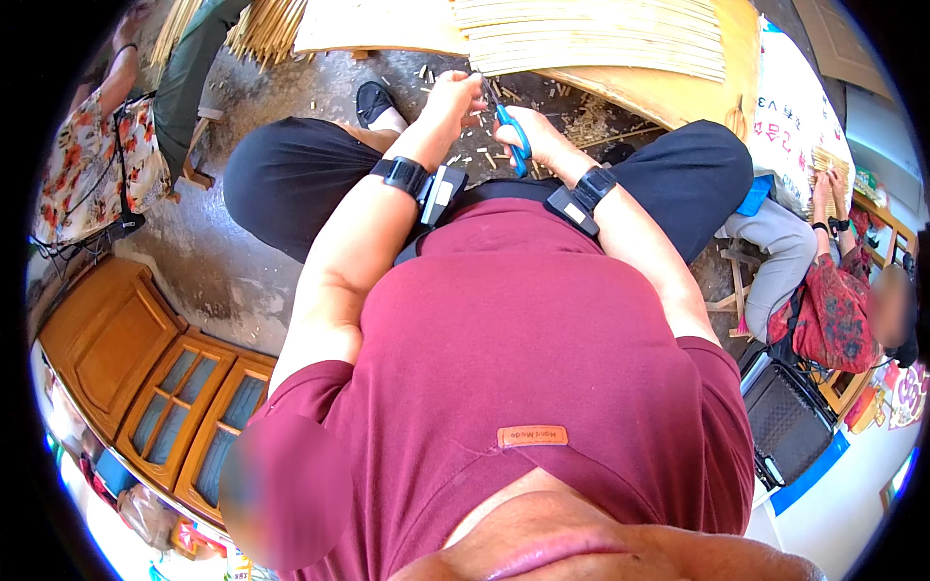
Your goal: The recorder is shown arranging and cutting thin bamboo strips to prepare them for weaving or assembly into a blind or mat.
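Note:
My right hand (536,137) grips blue-handled scissors (516,140), its fingers wrapped round the handles, with the blades pointing up toward the table. Beside the blade tips, my left hand (456,105) has its fingers curled together; whatever lies between them is too small to make out. Just beyond both hands, long thin pale wooden strips (591,37) lie side by side on a wooden board (659,97). Small cut bits of wood (484,155) are scattered on the floor below my hands.
A bundle of sticks (260,29) stands at upper left, near a person in floral clothes (82,174). At right, a seated co-worker (823,310) handles strips beside a white sack (785,116). Wooden cabinet doors (165,397) lie lower left; a black case (790,426) is lower right.

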Available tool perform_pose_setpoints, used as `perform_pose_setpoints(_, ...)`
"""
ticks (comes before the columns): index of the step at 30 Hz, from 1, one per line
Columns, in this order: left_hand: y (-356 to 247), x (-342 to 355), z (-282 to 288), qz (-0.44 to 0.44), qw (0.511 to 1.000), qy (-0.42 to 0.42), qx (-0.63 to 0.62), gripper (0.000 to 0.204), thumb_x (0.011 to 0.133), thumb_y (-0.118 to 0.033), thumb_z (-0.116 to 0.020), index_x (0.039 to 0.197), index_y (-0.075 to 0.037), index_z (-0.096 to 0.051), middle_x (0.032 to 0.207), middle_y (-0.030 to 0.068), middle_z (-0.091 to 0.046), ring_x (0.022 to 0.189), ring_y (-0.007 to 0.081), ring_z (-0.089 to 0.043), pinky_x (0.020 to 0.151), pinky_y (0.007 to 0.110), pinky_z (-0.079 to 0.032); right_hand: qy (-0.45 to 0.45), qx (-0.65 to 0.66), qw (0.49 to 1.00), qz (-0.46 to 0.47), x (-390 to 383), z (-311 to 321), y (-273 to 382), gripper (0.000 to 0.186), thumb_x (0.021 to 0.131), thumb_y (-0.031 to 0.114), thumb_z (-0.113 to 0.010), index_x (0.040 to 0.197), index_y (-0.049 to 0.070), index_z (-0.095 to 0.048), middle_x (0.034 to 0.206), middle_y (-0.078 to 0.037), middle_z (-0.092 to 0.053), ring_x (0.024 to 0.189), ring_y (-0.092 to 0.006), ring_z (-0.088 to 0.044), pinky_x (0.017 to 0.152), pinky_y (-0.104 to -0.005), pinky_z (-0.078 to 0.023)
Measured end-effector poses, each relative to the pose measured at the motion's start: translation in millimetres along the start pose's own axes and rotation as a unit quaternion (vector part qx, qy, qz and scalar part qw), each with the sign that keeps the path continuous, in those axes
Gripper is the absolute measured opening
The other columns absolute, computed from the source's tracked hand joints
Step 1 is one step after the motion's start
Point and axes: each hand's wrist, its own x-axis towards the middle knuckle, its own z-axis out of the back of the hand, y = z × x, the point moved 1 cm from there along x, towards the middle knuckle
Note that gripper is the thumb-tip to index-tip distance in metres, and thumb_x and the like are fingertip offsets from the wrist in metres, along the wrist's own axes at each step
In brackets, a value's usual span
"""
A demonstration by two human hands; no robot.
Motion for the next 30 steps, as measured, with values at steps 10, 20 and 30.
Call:
perform_pose_setpoints(10,-3.8,-50.3,-3.4,0.09,0.961,0.253,0.07,0.103,0.076,-0.054,-0.071,0.143,-0.004,-0.011,0.113,0.0171,-0.054,0.085,0.0268,-0.062,0.067,0.05,-0.053,0.031,0.013,0.999,0.021,-7.4,-4.1,17.3,0.027,0.083,0.033,-0.061,0.091,0.007,-0.059,0.068,-0.002,-0.058,0.057,-0.0113,-0.059,0.048,-0.0243,-0.045)
perform_pose_setpoints(20,-6.9,-54.6,-3.2,0.101,0.955,0.269,0.073,0.1,0.079,-0.049,-0.07,0.145,-0.007,-0.008,0.115,0.0178,-0.052,0.09,0.0291,-0.06,0.07,0.051,-0.053,0.006,0.046,0.998,0.032,12.0,-5.6,-10.0,0.024,0.085,0.028,-0.062,0.098,0.008,-0.06,0.068,-0.005,-0.058,0.056,-0.0146,-0.057,0.048,-0.0285,-0.047)
perform_pose_setpoints(30,-0.7,-47.1,-1.1,0.08,0.953,0.283,0.071,0.09,0.077,-0.051,-0.072,0.137,-0.007,-0.021,0.11,0.0154,-0.053,0.087,0.0279,-0.061,0.072,0.051,-0.053,0.016,0.067,0.997,0.039,10.0,-4.5,-7.9,0.02,0.086,0.023,-0.06,0.101,0.009,-0.058,0.07,-0.003,-0.058,0.057,-0.0133,-0.056,0.047,-0.0278,-0.047)
